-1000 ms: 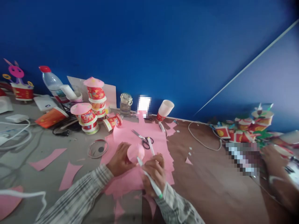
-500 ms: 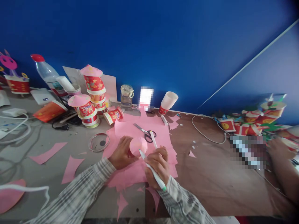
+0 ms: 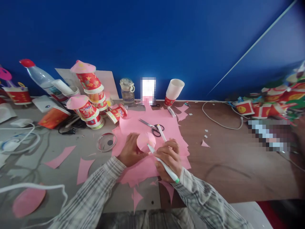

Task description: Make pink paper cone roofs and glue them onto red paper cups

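My left hand (image 3: 130,150) is closed around a small pink paper cone (image 3: 145,141), holding it over a pile of pink paper sheets (image 3: 154,127). My right hand (image 3: 168,158) grips a white pen with a green cap (image 3: 164,164), whose tip touches the cone's lower edge. A second thin white stick (image 3: 161,133) also pokes up out of my right hand. Black-handled scissors (image 3: 152,126) lie on the pink paper just beyond my hands.
Red paper cups with pink cone lids (image 3: 87,95) stand at the back left beside a plastic bottle (image 3: 40,78), a glass jar (image 3: 127,92) and a tilted white cup (image 3: 173,92). A wire ring (image 3: 106,142), pink scraps and white cables lie left. More cup crafts (image 3: 274,101) crowd the right.
The view has tilted down and shifted, so the table's near edge shows. My hands keep the same hold on the cone and pen; the pen tip stays at the cone's edge.
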`<state>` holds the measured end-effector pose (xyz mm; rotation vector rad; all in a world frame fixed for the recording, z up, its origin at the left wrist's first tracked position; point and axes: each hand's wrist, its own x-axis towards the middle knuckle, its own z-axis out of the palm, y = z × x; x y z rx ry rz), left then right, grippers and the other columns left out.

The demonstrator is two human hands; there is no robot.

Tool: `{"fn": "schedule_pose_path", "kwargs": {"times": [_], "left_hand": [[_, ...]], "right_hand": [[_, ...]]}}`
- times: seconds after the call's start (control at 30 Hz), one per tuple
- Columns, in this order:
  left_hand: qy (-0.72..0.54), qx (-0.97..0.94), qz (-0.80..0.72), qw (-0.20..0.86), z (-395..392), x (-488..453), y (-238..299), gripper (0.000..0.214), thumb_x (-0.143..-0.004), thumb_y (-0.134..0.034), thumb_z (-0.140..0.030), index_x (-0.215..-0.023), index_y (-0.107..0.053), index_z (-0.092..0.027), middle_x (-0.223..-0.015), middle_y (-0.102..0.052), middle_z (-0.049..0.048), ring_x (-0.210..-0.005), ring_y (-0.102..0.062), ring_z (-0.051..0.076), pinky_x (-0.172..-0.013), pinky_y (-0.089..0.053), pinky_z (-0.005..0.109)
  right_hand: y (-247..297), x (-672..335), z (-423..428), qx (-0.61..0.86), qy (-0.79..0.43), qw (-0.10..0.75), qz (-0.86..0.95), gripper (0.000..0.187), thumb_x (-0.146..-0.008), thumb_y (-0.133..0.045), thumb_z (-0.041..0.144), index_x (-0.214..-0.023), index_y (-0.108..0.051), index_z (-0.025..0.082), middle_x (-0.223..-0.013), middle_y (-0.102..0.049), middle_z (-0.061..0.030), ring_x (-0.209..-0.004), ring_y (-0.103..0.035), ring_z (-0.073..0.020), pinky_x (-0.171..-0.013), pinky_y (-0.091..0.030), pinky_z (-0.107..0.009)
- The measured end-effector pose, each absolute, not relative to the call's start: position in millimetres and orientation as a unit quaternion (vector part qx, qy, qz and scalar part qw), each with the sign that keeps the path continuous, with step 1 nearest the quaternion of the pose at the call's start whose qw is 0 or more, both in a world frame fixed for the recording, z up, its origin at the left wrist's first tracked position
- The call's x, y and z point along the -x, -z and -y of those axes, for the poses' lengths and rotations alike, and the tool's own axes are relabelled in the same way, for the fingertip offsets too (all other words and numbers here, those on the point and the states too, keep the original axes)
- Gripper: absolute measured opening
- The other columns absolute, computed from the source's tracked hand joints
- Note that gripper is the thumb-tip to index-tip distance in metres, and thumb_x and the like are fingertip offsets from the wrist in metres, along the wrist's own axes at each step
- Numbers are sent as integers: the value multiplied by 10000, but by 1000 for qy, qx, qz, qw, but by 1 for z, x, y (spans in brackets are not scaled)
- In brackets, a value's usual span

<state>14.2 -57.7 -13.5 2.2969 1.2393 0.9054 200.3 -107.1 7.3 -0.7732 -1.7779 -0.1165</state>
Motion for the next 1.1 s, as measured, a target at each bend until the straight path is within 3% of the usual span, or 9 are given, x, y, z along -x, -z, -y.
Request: {"fn": "schedule_pose_path", "kwargs": {"times": [0.93, 1.1], "left_hand": [[-332, -815, -443, 173, 57, -16, 14, 604, -573, -648, -439, -1071, -410, -195, -1022, -507, 85, -982, -441, 254, -870, -376, 434], [-333, -816, -439, 174, 58, -15, 14, 605, -577, -645, -440, -1082, -407, -210, -1015, -509, 72, -973, -442, 247, -864, -380, 431]], "right_hand": [[-10, -201, 108, 345, 76, 557, 752, 159, -855, -551, 309, -954, -657, 245, -733, -707, 30, -827, -614, -183, -923, -479, -443], [-9, -200, 107, 336, 63, 551, 761, 186, -786, -584, 241, -956, -657, 228, -742, -701, 28, -848, -593, -187, -938, -459, -450]]}}
